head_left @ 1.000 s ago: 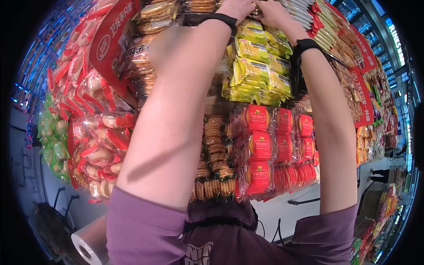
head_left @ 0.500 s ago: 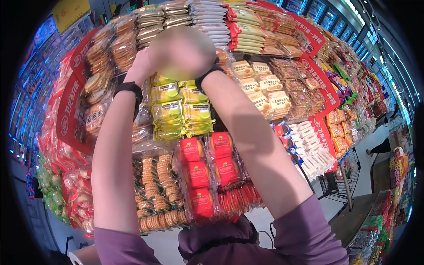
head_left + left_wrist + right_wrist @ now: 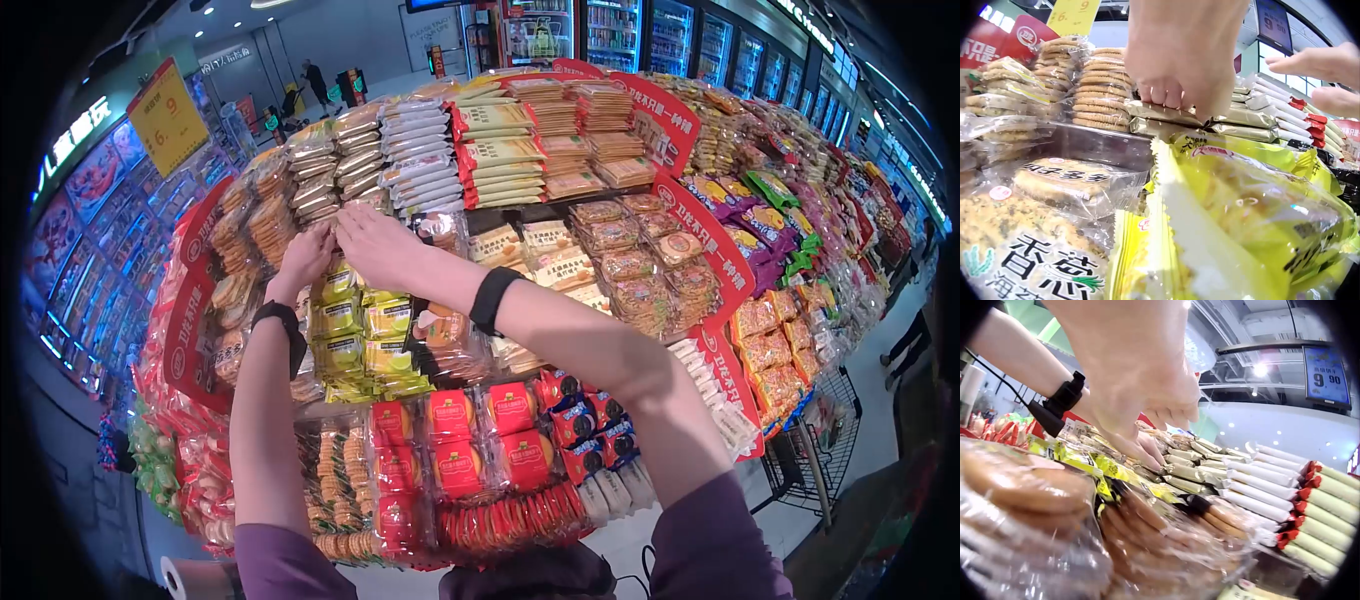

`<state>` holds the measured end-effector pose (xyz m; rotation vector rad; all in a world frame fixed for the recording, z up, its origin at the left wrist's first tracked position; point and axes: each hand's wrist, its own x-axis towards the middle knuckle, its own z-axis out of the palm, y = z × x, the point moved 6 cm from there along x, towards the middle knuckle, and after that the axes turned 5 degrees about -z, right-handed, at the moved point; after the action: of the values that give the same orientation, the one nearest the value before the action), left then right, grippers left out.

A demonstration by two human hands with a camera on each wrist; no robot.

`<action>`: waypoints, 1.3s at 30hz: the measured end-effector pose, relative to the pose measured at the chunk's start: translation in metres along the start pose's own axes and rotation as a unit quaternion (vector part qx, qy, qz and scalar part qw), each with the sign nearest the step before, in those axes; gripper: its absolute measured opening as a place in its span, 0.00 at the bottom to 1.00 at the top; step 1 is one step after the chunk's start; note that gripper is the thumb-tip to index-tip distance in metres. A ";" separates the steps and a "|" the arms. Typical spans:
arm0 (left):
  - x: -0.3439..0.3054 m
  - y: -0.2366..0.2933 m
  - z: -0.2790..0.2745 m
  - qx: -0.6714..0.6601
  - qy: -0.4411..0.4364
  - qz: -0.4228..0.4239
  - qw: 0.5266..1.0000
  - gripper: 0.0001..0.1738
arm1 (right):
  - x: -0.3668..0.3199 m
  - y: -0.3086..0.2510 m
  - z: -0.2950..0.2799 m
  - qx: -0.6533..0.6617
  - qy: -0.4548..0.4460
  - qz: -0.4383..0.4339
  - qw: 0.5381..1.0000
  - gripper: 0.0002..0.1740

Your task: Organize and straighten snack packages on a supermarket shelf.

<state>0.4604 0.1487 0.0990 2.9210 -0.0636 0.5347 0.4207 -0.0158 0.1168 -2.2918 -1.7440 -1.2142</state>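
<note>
My left hand reaches to the back of the yellow-green snack packs, beside the gold-wrapped packets. In the left wrist view its bent fingertips lie right at the gold packets' front ends; whether they pinch one I cannot tell. Close on its right, my right hand points its fingers toward the left hand over the same gold packets. From the left wrist, the right hand shows straight fingers with a gap to the thumb and nothing between.
White-wrapped packets and red-ended packets are stacked to the right. Red-labelled biscuit packs fill the front tier. Red sign boards rise at the display's sides. A wire cart stands at the right.
The head view has tilted up and back, showing more of the display and store. My hands, earlier at the frame's top, now appear lower and left, close together by the gold packets.
</note>
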 end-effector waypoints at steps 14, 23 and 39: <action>0.018 -0.028 0.021 0.132 -0.045 -0.042 0.989 0.20 | -0.238 0.208 -0.076 0.002 -0.146 0.210 0.967 0.14; 0.016 -0.021 0.000 0.023 0.085 -0.103 0.991 0.22 | -0.299 0.230 -0.050 0.020 -0.221 0.226 0.948 0.29; -0.112 0.220 -0.073 0.070 0.141 0.097 0.983 0.10 | -0.279 0.233 -0.049 0.005 -0.324 0.255 0.911 0.29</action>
<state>0.3146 -0.0538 0.1622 2.9553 -0.2865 1.0172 0.5638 -0.3522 0.0878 -3.0813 -1.0735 -0.3656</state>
